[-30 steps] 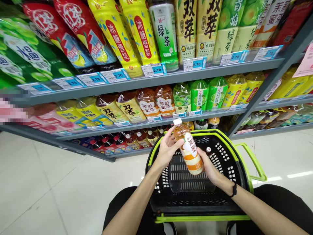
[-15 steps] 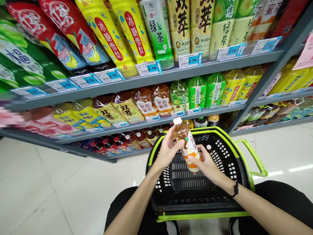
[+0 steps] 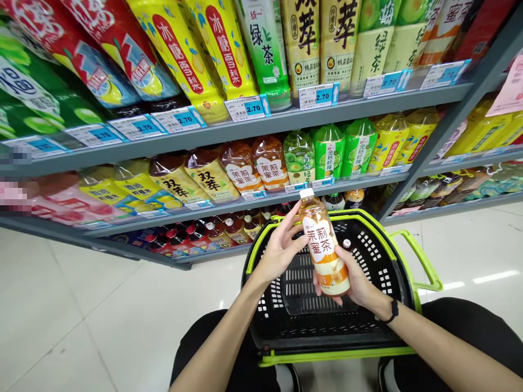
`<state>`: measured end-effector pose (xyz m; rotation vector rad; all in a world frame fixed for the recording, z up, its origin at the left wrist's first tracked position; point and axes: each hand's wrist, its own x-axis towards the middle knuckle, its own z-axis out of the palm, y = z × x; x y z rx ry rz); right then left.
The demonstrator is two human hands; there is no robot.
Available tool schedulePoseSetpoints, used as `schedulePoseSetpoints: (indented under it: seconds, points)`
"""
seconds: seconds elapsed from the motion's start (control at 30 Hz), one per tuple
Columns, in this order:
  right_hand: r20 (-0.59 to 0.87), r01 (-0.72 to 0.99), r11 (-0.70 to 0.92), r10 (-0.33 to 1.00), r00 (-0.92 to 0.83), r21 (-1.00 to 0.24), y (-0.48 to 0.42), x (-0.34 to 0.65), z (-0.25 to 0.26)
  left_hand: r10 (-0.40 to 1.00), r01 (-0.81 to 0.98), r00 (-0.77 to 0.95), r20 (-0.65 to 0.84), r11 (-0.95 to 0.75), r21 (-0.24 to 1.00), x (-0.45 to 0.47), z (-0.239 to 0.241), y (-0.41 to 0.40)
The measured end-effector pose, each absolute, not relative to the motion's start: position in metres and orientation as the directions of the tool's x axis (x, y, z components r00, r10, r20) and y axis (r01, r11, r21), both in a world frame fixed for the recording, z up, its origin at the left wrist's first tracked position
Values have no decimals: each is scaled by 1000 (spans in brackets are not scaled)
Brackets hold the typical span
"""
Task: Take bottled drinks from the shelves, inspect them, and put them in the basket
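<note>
A bottle of jasmine honey tea (image 3: 321, 245) with a white cap and an orange-and-white label is held tilted above the shopping basket (image 3: 261, 318). Its printed front faces me. My right hand (image 3: 357, 277) is closed around the lower part, with fingers showing beneath it. Alongside the upper left of the bottle is my left hand (image 3: 281, 247), its fingers stretched out and apart, the thumb tip at the label's edge. The basket is black with lime-green trim and sits between my knees. Inside it, behind my right hand, the capped top of a dark bottle (image 3: 347, 245) shows.
Grey shelves (image 3: 261, 122) full of drink bottles rise in front. Matching tea bottles (image 3: 269, 166) stand on the middle shelf, red-capped bottles (image 3: 196, 234) on the bottom one. The basket's green handle (image 3: 423, 261) sticks out to the right above the pale tiled floor (image 3: 102, 305).
The bottle has turned so its label front faces me, and has shifted slightly right. My right hand has moved under its base; the fingers of my left hand have loosened from its side.
</note>
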<state>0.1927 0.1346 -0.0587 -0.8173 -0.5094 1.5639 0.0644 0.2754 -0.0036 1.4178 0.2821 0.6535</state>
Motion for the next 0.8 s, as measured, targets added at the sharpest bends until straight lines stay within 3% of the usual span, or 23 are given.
schedulePoseSetpoints:
  seconds: [0.33, 0.5, 0.6, 0.7, 0.8]
  points:
    - [-203, -704, -264, 964, -171, -659, 133, 200, -65, 640, -216, 755, 144, 35, 976, 68, -6, 270]
    - [-146, -652, -319, 941, -306, -688, 131, 198, -63, 494, -147, 870, 15, 230, 962, 67, -10, 273]
    - [-199, -636, -362, 928, -315, -682, 134, 195, -62, 464, -85, 884, -53, 272, 958, 66, -13, 274]
    - [-289, -622, -371, 929, -233, -689, 141, 193, -63, 571, -68, 816, -94, 255, 965, 69, -16, 275]
    - [-328, -579, -243, 944, 46, -778, 149, 194, -65, 682, -89, 723, -107, 247, 965, 72, -20, 278]
